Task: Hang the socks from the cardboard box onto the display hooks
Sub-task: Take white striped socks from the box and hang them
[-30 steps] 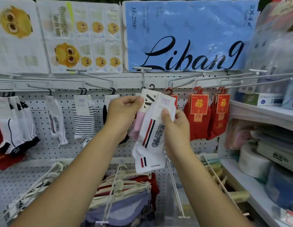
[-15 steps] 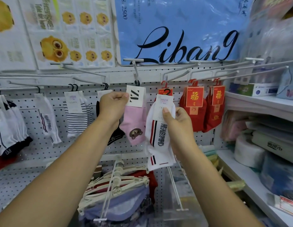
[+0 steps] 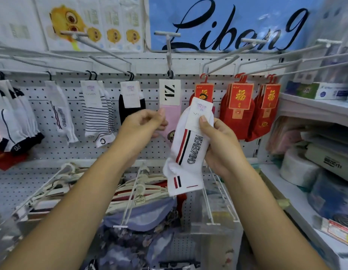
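1. White pegboard [image 3: 52,152] fills the wall ahead. It carries a row of display hooks [image 3: 168,51], and packs of tissue stand above them, including a blue pack [image 3: 247,20] with black script lettering.
2. The right hand [image 3: 221,145] has its fingers clamped on a white sock [image 3: 188,152]. The thumb presses the front of the sock's paper card [image 3: 200,114], and the other fingers wrap behind.
3. This sock has red, white and black stripes and black lettering down its side. It is held upright in front of the pegboard, on none of the hooks, with its toe hanging below the hand. The small black hanger at its top lies over the card of the leftmost red sock pack [image 3: 204,90].
4. The left hand [image 3: 142,123] has its fingers curled together, pinching the left edge of a pink sock [image 3: 173,117].
5. The pink sock hangs from the centre hook by a black loop. It sits just left of the white sock and is partly hidden behind it.
6. To the left hang a black sock [image 3: 130,110], striped socks [image 3: 97,117] and more white socks. To the right hang more red socks [image 3: 237,117] with gold characters on their cards.
7. Below the arms, pale clothes hangers [image 3: 140,191] carry garments on lower prongs. A shelf [image 3: 313,108] at the right holds boxes and wrapped rolls.
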